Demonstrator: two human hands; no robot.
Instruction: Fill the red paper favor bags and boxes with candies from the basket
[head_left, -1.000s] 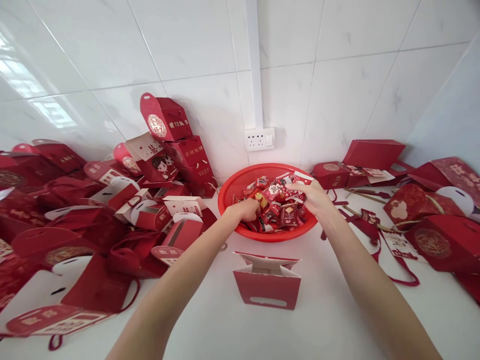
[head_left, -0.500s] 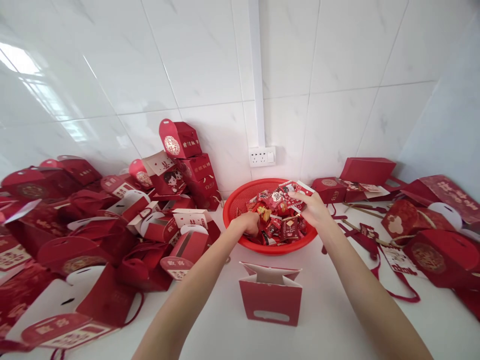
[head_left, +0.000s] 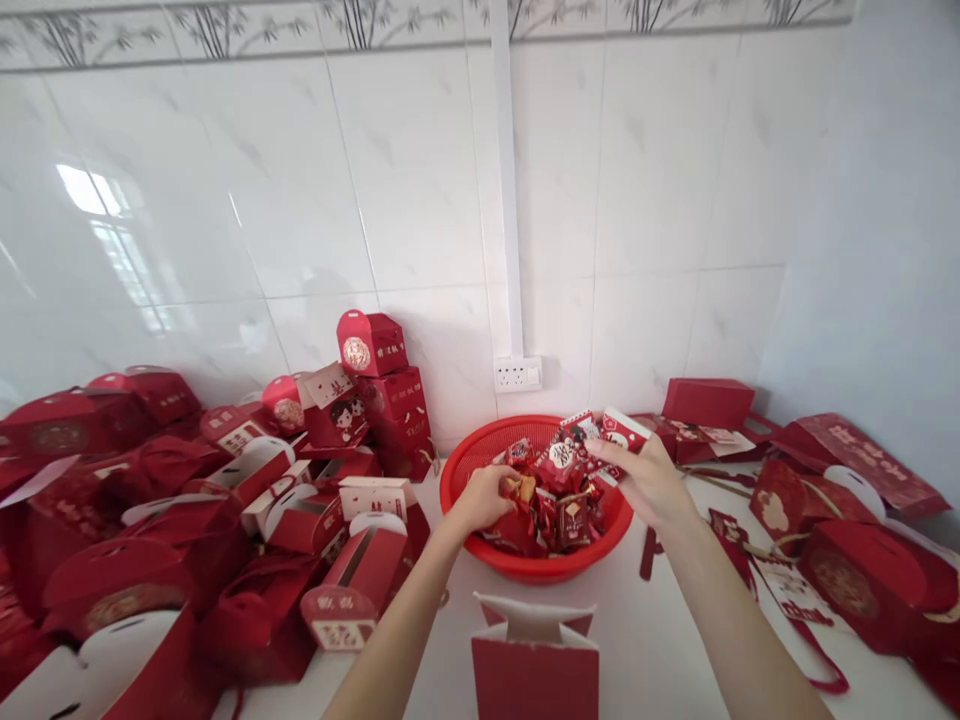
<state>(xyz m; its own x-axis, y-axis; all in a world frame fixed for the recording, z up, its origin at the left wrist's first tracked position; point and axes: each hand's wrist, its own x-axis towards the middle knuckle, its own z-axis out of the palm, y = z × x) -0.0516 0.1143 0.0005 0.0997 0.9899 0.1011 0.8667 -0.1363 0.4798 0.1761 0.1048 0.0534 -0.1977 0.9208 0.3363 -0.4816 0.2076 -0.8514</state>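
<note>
A red plastic basket (head_left: 547, 575) of wrapped candies (head_left: 574, 520) stands against the wall. Over its left side, my left hand (head_left: 486, 497) is closed in a pinch at a gold-wrapped candy (head_left: 527, 490). My right hand (head_left: 651, 482) is above the right rim, thumb and fingers closed on several red-and-white candy packets (head_left: 566, 455); how many is partly hidden by the hand. In front of the basket, a red paper box (head_left: 536, 680) stands upright with its top flaps open, its lower part cut off by the view.
Many red gift boxes (head_left: 262, 625) crowd the left side, some stacked (head_left: 401, 420) by the wall. More red boxes (head_left: 847, 580), ribbons (head_left: 821, 655) and cards lie at right. A white socket (head_left: 517, 374) is on the tiled wall behind.
The view has tilted up, so everything sits lower. My left hand has come up from among the candies, with the gold-wrapped one at its fingertips. My right hand still grips its packets.
</note>
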